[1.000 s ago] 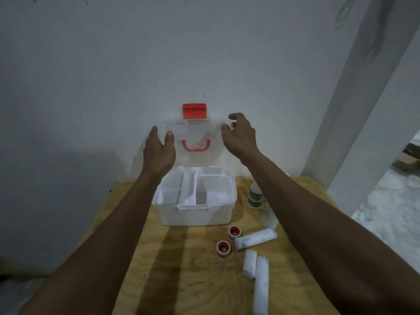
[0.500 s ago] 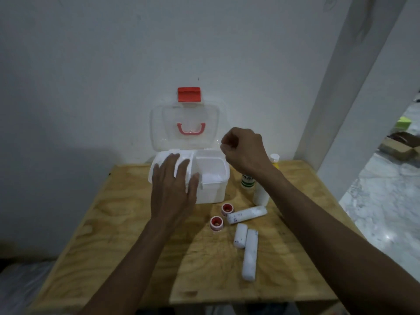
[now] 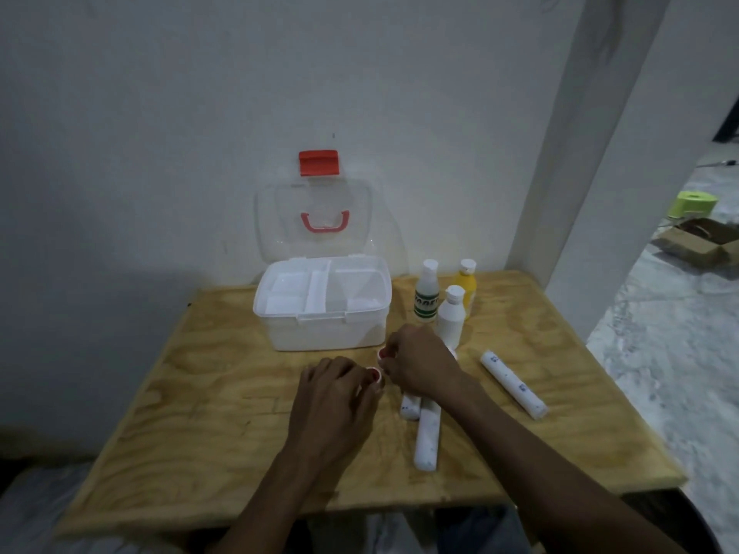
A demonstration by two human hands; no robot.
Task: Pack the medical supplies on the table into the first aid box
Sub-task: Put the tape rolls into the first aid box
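Where both hands (image 3: pixel 424 363) meet, fingers half hide two red-capped jars (image 3: pixel 375 374).

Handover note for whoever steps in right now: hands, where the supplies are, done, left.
Left hand: fingertips closing on a small red-capped roll; grip not confirmed.
Right hand: fingertips at the second red-capped roll; also unconfirmed.
First aid box: lid open against the wall, tray compartments look empty.
On the table: three bottles right of the box, three white bandage rolls at front right.
Done: box opened.
Left: everything still to pack, then close the lid.
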